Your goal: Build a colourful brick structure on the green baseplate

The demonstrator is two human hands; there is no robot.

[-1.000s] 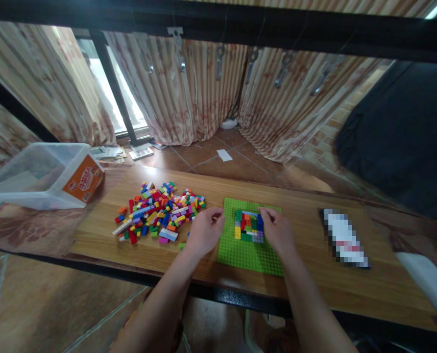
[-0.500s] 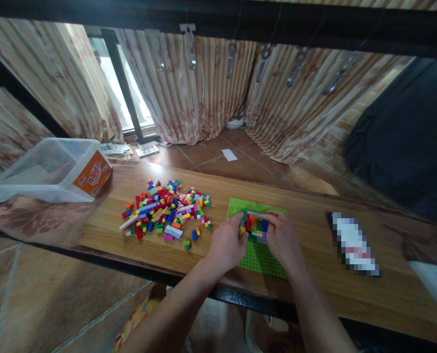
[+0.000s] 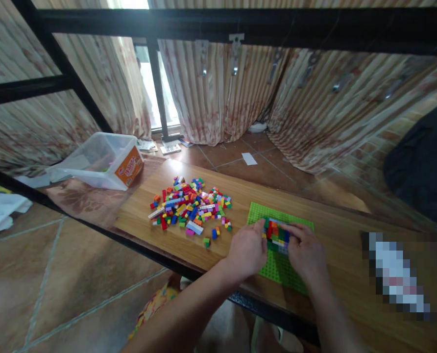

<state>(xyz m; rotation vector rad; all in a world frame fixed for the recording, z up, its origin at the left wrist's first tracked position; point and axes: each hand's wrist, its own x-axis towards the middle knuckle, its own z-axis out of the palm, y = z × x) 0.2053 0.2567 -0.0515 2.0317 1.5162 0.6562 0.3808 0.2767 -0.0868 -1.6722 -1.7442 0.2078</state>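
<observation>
A build of multicoloured toy bricks sits on a green studded baseplate, which lies on the wooden board. My left hand is closed against the build's left side, fingertips at its upper left corner and thumb near the lower left. From the other side, my right hand has its index finger along the far edge and its other fingers curled at the right edge. Between the hands, red, orange, green, blue and yellow bricks show. My fingers cover the build's outer edges.
A pile of loose toy bricks is spread left of the baseplate, with a green brick nearest me. A clear plastic bin with an orange label stands at the far left. A blurred-out object lies to the right.
The view has swung left, so everything appears further right. Both hands remain at the brick build, with only slight finger shifts visible.
</observation>
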